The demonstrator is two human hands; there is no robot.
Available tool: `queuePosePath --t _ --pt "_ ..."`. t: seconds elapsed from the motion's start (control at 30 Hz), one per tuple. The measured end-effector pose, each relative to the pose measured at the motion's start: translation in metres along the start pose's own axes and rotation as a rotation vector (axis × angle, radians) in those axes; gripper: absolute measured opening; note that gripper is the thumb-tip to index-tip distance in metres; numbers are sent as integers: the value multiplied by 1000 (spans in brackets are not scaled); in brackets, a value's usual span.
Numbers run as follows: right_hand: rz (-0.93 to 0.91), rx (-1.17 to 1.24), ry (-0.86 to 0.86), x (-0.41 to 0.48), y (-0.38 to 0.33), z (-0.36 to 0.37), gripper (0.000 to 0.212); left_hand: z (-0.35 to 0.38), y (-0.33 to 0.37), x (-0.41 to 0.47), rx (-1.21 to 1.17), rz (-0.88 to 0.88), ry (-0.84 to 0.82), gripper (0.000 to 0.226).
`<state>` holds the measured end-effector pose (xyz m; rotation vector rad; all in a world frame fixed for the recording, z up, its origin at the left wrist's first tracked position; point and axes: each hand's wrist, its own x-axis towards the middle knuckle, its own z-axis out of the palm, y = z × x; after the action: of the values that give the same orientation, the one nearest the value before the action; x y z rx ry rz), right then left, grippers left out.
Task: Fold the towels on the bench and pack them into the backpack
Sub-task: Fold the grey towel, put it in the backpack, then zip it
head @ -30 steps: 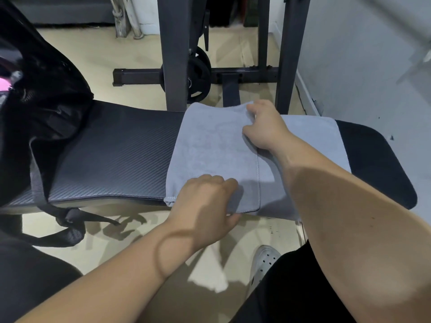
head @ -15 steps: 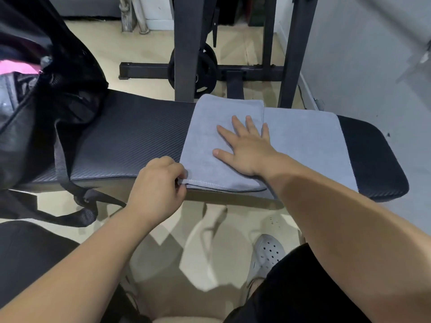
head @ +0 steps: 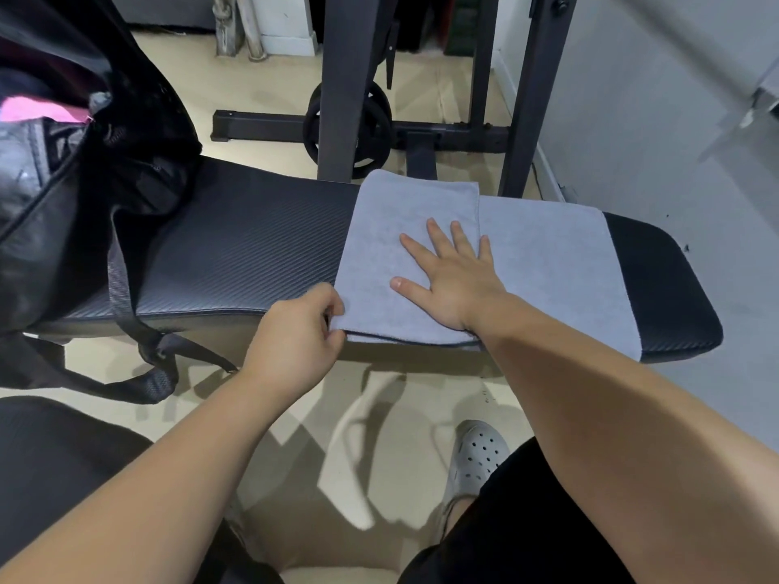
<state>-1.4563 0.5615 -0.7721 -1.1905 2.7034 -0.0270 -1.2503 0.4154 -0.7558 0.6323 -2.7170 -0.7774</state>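
A grey towel point(head: 548, 255) lies across the black padded bench point(head: 236, 255), its left part folded over onto itself. My left hand point(head: 299, 335) pinches the folded towel's near left corner at the bench's front edge. My right hand point(head: 451, 271) rests flat, fingers spread, on the folded layer. The black backpack point(head: 84, 162) stands open on the bench's left end, with something pink point(head: 38, 111) showing inside.
A black weight rack point(head: 341, 86) with a plate point(head: 371, 128) stands behind the bench. Backpack straps point(head: 147, 373) hang down to the beige floor. A grey wall point(head: 653, 120) runs along the right. My grey clog point(head: 476, 457) is under the bench's front.
My right hand went from gripping the towel's far edge to lying flat on the fold. My left hand slid left to the near corner and pinched it.
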Motion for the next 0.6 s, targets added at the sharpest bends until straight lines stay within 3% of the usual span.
queuePosePath --t 0.1,0.2,0.27,0.4,0.5,0.6 --pt "2 13 -5 -1 0 -1 81 -7 2 -2 133 -50 -98 31" --pt "43 27 32 2 0 -4 79 -19 15 8 41 11 117 25" --pt "122 28 80 6 1 -7 80 -17 24 28 86 99 146 21" --pt "299 43 38 14 8 -6 82 16 38 74 321 90 -155 63" --pt "328 58 -13 20 7 -5 84 42 34 92 406 73 -299 74" --pt "329 54 -47 27 -2 -8 87 47 21 94 444 35 -323 78"
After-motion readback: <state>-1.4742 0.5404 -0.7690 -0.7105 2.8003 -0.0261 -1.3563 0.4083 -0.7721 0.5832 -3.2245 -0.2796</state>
